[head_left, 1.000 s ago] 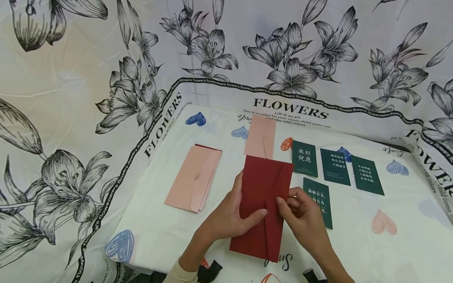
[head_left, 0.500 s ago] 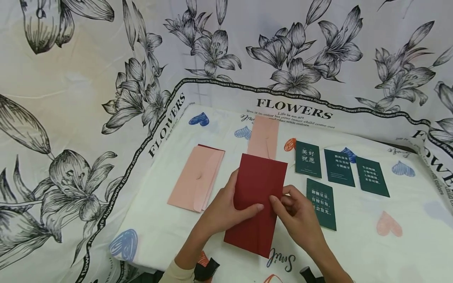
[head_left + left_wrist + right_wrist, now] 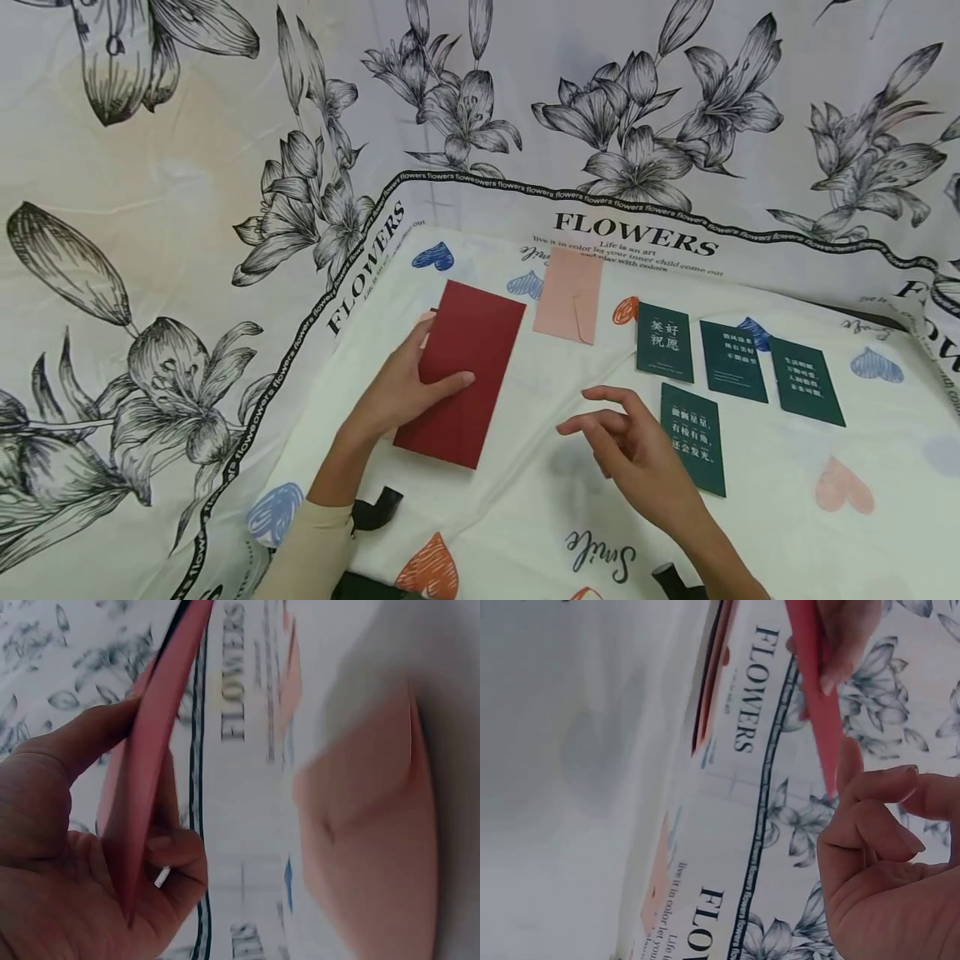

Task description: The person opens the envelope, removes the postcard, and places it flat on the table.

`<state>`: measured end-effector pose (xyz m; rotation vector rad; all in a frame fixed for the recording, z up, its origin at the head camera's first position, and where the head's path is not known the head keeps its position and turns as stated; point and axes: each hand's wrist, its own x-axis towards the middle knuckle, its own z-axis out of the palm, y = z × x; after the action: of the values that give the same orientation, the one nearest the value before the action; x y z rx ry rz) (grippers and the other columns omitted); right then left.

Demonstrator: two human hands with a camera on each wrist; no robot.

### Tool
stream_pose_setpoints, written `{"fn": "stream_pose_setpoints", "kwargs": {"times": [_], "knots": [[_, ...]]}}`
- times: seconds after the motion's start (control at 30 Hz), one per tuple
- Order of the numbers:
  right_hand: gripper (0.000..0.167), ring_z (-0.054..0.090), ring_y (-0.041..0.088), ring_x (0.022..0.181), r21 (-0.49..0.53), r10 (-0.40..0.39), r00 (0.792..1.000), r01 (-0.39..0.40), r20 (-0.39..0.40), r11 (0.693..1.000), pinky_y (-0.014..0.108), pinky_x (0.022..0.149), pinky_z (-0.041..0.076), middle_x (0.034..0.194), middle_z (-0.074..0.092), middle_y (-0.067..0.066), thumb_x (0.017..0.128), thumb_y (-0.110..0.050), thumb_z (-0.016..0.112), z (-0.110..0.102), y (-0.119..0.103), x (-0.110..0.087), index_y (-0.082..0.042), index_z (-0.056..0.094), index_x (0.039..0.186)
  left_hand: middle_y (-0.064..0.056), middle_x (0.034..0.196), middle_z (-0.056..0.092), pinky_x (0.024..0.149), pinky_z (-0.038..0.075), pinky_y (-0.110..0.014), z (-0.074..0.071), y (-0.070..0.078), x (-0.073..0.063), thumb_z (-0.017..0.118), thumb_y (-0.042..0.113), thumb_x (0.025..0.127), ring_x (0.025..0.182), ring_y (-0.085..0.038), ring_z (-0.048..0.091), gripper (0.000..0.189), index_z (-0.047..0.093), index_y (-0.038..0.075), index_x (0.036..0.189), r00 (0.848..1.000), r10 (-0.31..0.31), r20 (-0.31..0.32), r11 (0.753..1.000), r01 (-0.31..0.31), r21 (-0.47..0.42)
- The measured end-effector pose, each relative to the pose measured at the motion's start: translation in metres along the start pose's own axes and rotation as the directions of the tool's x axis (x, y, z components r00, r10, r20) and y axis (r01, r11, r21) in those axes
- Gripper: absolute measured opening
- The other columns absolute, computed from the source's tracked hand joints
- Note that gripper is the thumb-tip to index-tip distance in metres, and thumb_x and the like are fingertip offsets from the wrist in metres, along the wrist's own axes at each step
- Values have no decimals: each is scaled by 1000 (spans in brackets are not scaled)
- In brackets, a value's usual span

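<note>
My left hand (image 3: 401, 387) holds a dark red envelope (image 3: 483, 358), thumb across its upper face and fingers behind. In the left wrist view, thumb and fingers pinch it from both sides. The envelope is raised at the left of the table. Below it, the pink envelopes (image 3: 367, 840) lie on the cloth, mostly hidden from the head camera. My right hand (image 3: 633, 450) hovers over the middle of the table, fingers loosely bent and holding nothing, to the left of the lowest green card (image 3: 693, 437). Another pink envelope (image 3: 566, 296) lies flat at the back.
Three more green cards (image 3: 663, 342) with white characters form a row at the back right. A white cloth (image 3: 517, 500) printed with hearts and words covers the table. Floral fabric (image 3: 480, 92) hangs behind and to the left.
My left hand has carried the red envelope leftward, over the pink envelopes. My right hand has let go of its edge and stayed near the middle. The red envelope's flap side has turned out of sight.
</note>
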<state>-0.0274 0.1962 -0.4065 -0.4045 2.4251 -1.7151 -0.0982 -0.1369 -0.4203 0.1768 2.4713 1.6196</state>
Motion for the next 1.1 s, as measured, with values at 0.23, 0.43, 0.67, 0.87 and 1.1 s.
{"fn": "stream_pose_setpoints", "kwargs": {"times": [0.23, 0.43, 0.67, 0.87, 1.1], "knots": [[33, 52, 20, 60, -33, 9, 1000, -8, 12, 999, 31, 53, 46, 109, 79, -4, 110, -26, 60, -10, 4, 1, -22, 49, 142, -19, 140, 59, 105, 48, -60, -42, -19, 18, 79, 51, 93, 123, -39, 61, 104, 17, 12, 167, 991, -132, -30, 957, 135, 257], [31, 63, 23, 70, -52, 47, 999, -46, 18, 998, 31, 58, 50, 107, 79, -6, 110, -30, 61, -11, 6, -1, -26, 53, 139, -22, 139, 57, 106, 47, -61, -49, -32, 29, 78, 48, 94, 125, -41, 58, 102, 18, 6, 165, 984, -178, 3, 939, 169, 298], [28, 70, 28, 91, -104, 79, 997, -77, 22, 992, 30, 66, 52, 106, 79, -10, 109, -32, 62, -10, 8, -2, -28, 56, 136, -26, 144, 55, 105, 47, -60, -47, -45, 36, 77, 45, 95, 126, -43, 58, 103, 14, 4, 165, 981, -196, 9, 925, 182, 333], [25, 69, 28, 88, -125, 89, 995, -84, 34, 989, 28, 64, 53, 105, 79, -9, 108, -31, 63, -12, 8, 0, -26, 60, 133, -27, 143, 55, 104, 48, -57, -43, -56, 38, 74, 43, 98, 126, -42, 58, 99, 15, -4, 163, 978, -207, 6, 914, 192, 357], [22, 68, 29, 79, -159, 104, 993, -95, 53, 983, 28, 64, 53, 105, 77, -9, 107, -29, 66, -13, 13, 3, -26, 63, 129, -34, 142, 42, 94, 53, -57, -36, -53, 33, 75, 49, 94, 107, -45, 63, 93, 37, -15, 149, 983, -164, -77, 830, 180, 527]]}}
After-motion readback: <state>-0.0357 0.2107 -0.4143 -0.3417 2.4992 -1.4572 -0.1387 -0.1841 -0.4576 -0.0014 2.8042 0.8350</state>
